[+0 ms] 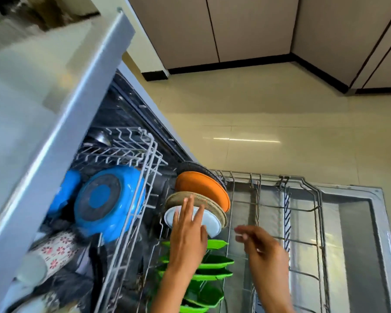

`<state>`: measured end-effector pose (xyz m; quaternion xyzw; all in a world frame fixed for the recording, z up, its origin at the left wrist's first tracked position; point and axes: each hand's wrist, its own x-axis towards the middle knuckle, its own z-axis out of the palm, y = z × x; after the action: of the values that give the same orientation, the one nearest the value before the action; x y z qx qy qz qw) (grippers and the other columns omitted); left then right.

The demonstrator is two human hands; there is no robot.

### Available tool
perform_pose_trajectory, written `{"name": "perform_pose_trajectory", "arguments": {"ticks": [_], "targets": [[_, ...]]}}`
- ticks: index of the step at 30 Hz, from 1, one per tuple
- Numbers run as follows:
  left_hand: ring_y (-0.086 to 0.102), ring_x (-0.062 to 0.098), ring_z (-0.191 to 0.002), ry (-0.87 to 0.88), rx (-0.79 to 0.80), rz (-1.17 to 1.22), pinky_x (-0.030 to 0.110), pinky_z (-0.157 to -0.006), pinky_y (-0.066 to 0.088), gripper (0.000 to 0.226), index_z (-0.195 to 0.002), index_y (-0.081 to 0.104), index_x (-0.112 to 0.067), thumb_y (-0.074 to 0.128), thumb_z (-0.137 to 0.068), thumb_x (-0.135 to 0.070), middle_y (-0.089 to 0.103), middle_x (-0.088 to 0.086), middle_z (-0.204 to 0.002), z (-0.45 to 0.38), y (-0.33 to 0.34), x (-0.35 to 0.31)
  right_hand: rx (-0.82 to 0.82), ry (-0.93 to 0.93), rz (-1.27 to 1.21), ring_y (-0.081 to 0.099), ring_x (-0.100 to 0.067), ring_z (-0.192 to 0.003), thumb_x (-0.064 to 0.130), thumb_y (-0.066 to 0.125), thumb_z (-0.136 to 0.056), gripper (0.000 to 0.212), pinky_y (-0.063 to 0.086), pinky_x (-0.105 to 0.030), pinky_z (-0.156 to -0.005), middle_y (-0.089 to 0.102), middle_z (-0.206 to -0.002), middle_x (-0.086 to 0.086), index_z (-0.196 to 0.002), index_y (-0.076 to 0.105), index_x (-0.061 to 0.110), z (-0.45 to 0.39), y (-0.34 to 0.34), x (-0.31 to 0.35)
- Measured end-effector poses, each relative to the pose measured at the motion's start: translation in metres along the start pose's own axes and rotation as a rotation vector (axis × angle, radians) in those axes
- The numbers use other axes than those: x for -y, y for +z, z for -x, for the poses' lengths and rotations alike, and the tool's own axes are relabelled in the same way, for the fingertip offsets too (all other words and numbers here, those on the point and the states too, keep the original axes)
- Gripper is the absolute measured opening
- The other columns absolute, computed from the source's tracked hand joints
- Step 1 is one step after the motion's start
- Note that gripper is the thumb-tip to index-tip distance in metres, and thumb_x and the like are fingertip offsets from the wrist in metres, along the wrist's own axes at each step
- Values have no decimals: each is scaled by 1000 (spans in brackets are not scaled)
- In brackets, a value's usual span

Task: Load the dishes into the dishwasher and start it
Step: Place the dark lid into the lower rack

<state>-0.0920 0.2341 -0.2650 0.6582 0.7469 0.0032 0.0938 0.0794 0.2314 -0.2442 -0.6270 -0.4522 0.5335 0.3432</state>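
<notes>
A: Where does the small pale-blue round plate sit relative to the left hand?

B: Directly under it. The plate stands on edge in the grey wire lower rack of the open dishwasher, and the left hand lies across its face with the fingers straight and spread, fingertips reaching up to the next plate's rim. The thumb sits at the plate's lower edge. Flat contact, not a curled grip.

A: And the right hand?

B: Just right of that plate, above the rack wires, holding nothing. It is blurred; the fingers look loosely bent and relaxed.

A: What stands behind the pale plate?

B: 3 more round plates on edge in a row: a speckled tan plate with a rough-looking rim, then a smooth matte orange plate, then a dark plate at the back.

A: Below the hands?

B: Several glossy bright-green plastic dishes, angular in outline, slotted in the same rack.

A: The upper rack?

B: A pale wire upper basket holds 1 shiny blue bowl, upside down with a dark ringed base, and a white mug with red flower print.
</notes>
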Motion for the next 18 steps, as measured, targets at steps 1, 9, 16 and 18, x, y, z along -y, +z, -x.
{"name": "perform_pose_trajectory", "arguments": {"ticks": [1, 9, 16, 18], "targets": [[44, 34, -130, -14, -46, 7, 49, -106, 36, 48, -120, 64, -11, 75, -73, -11, 46, 17, -141, 20, -3, -3, -2, -13, 1, 67, 2, -71, 0, 60, -85, 34, 53, -22, -66, 71, -73, 18, -81, 69, 33, 11, -3, 0], [3, 3, -144, -1, -349, 32, 19, -111, 8, 35, -109, 49, -30, 42, -77, -42, 1, -14, -158, 202, -118, -77, 176, -249, 106, 62, 10, -66, 6, 62, -84, 55, 44, -6, -59, 64, -68, 30, -82, 56, 61, 122, -90, 91], [32, 19, -133, -296, -459, 39, 21, -109, 14, 48, -113, 63, -18, 24, -99, -43, 51, 10, -138, 402, -260, -156, 434, -606, 281, 65, -5, -70, 16, 58, -90, 16, 52, -24, -60, 70, -84, 15, -97, 67, 28, 289, -161, 196], [39, 22, -126, -435, -526, 30, 25, -107, 19, 47, -112, 65, -14, 29, -97, -39, 57, 14, -130, 457, -291, -168, 536, -723, 292, 67, -13, -77, 20, 56, -90, 16, 54, -32, -64, 72, -89, 8, -101, 67, 25, 336, -159, 213]]}}
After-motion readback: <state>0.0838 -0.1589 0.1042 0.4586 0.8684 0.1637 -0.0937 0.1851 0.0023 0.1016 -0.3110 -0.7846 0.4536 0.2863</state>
